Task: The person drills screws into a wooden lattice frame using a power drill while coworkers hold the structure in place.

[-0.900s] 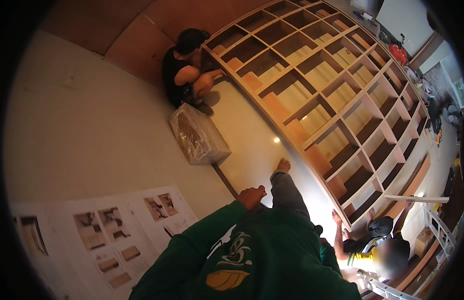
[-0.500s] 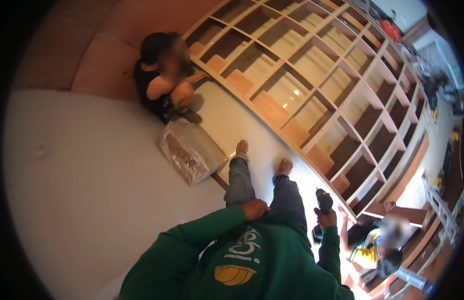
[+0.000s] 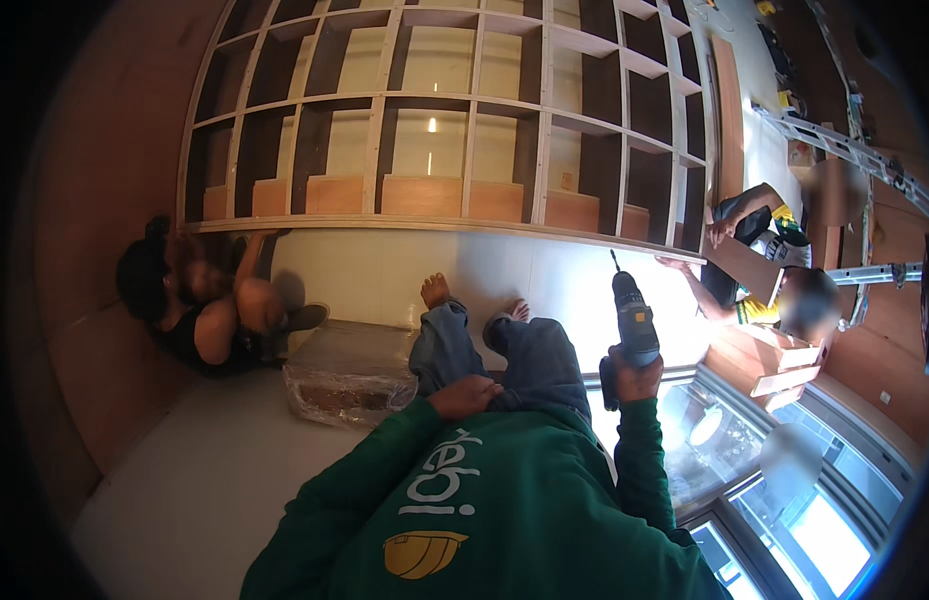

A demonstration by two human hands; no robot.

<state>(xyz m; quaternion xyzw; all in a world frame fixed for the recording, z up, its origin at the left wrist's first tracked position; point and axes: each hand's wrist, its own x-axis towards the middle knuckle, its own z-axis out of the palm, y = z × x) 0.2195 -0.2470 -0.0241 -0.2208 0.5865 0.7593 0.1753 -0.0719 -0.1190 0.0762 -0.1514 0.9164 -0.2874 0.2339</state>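
Note:
A cordless drill (image 3: 634, 325) is gripped by its handle in my right hand (image 3: 637, 378). Its thin bit points away from me, toward the near edge of a large wooden shelf frame (image 3: 384, 222). My left hand (image 3: 466, 398) rests at my lap, by the hem of my green sweatshirt and the top of my jeans. Its fingers are drawn together, and whatever may be in them is hidden. The frame lies across the far side, divided into many open compartments.
A plastic-wrapped box (image 3: 349, 385) sits left of my legs. One person (image 3: 209, 310) crouches at the frame's left corner. At its right corner another person (image 3: 764, 240) handles a wooden board (image 3: 749, 262). A ladder (image 3: 854, 150) and glass windows (image 3: 719, 425) are at the right.
My view has turned right, so the frame now lies level across the top and the windows show. The drill has come up higher and further forward in my right hand.

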